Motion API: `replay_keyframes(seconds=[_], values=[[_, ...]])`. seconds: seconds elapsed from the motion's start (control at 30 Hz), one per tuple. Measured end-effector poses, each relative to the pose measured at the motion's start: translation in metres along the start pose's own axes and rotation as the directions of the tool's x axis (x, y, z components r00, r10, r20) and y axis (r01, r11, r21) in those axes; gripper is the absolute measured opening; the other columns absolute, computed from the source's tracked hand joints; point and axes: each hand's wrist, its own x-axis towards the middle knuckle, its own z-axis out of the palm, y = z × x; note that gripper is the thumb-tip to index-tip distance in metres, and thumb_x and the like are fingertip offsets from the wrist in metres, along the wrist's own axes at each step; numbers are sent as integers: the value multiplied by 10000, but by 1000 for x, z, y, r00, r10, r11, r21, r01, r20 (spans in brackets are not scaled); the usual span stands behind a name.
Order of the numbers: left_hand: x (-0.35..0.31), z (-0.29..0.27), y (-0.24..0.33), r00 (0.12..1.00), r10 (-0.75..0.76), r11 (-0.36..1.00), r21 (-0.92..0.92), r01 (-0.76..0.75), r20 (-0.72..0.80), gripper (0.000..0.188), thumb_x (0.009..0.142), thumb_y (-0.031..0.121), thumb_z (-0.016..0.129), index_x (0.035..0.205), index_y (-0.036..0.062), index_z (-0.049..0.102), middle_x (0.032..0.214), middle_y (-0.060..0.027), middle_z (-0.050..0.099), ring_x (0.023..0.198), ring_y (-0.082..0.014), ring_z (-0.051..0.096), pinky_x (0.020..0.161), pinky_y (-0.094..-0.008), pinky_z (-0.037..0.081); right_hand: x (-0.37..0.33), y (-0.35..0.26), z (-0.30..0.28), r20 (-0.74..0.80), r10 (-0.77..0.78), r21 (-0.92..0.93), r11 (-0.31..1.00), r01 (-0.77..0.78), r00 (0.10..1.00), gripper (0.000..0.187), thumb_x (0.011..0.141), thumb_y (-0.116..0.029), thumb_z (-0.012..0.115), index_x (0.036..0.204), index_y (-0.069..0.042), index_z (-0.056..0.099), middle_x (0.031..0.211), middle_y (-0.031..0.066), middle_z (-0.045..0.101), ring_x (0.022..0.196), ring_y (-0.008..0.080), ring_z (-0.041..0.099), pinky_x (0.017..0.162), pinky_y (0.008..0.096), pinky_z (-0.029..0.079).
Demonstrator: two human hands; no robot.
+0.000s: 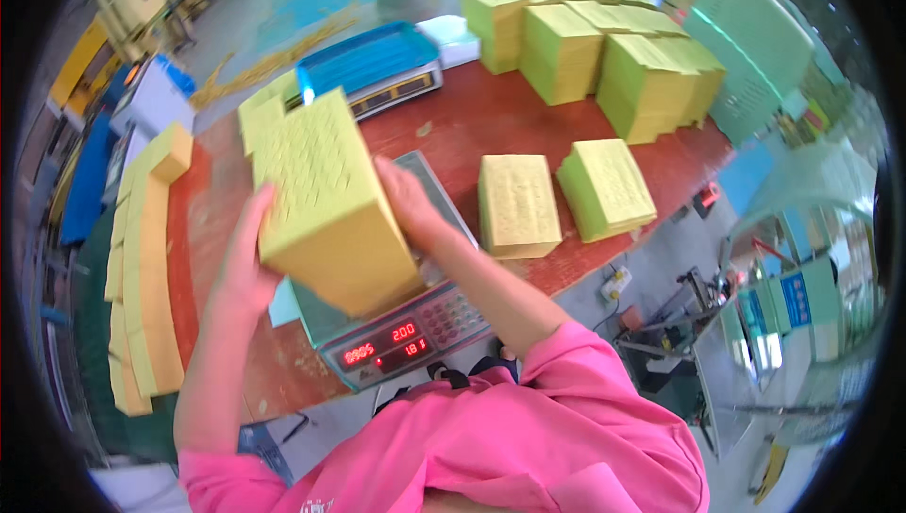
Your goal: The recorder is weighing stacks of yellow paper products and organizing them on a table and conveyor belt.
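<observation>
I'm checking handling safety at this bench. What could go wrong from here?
The tilted yellow paper stack is held between the left hand and right hand, so its layers might slip if the grip eases. It's over the digital scale; a sudden drop could jolt that. The short stack farther right sits near the edge of the red table, where a bump might topple it.

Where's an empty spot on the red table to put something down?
The red table has bare room between the blue tray and the two nearer yellow stacks, plus a strip between the left row of stacks and the left hand. It's crowded at the far right, under tall stacks, and around the scale, below the held stack.
</observation>
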Motion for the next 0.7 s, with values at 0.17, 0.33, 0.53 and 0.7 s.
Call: replay_keyframes(seconds=[0.17, 0.33, 0.53, 0.7], values=[[-61, 11, -15, 996, -94, 989, 111, 92, 9, 576, 969, 435, 522, 1395, 54, 450, 1333, -91, 574, 1187, -209, 575, 992, -359, 463, -82, -33, -11, -59, 75, -70, 994, -79, 995, 425, 1041, -338, 389, 1213, 4, 575, 1124, 192, 640, 1103, 286, 600, 966, 343, 431], [-70, 18, -10, 963, -233, 961, 184, 206, 139, 585, 983, 416, 481, 1420, 34, 404, 1355, -130, 549, 1217, -220, 560, 1019, -374, 455, -128, -54, -24, -179, -205, -410, 905, 116, 962, 373, 1033, -241, 456, 1295, 17, 522, 1187, 99, 621, 1086, 165, 580, 951, 308, 446], [-47, 9, -6, 962, -231, 956, 215, 198, 142, 621, 961, 465, 505, 1414, 47, 422, 1343, -111, 561, 1194, -210, 570, 1005, -377, 451, -190, -49, -46, -93, 486, 113, 872, -476, 869, 303, 1005, -228, 524, 1191, 9, 558, 1087, 92, 649, 969, 161, 644, 856, 306, 519], [-49, -1, -9, 965, -240, 958, 188, 217, 108, 570, 976, 417, 495, 1403, 44, 438, 1346, -112, 565, 1197, -216, 573, 1009, -368, 452, -184, -46, -39, -9, 609, 465, 705, -535, 793, 218, 986, -282, 580, 980, -65, 575, 890, 11, 623, 780, 98, 601, 693, 239, 481]])
